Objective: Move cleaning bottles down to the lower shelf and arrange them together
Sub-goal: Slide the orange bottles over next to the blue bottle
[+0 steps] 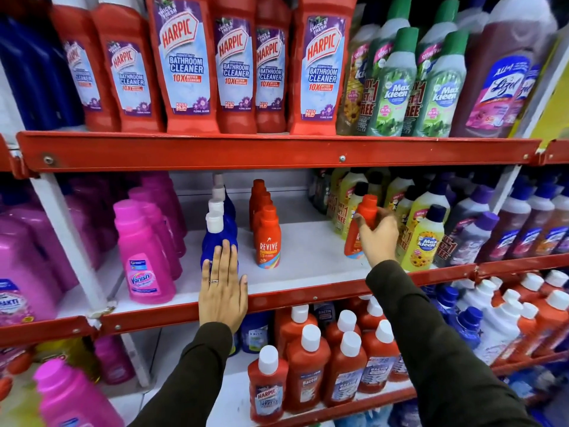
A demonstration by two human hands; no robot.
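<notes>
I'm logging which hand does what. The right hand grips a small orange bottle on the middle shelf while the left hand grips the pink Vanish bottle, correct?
Not quite. In the head view the left hand lies flat and open against the front blue bottle, not around the pink Vanish bottle, which stands untouched beside it. The right hand does grip a small orange bottle on the middle shelf.
</notes>
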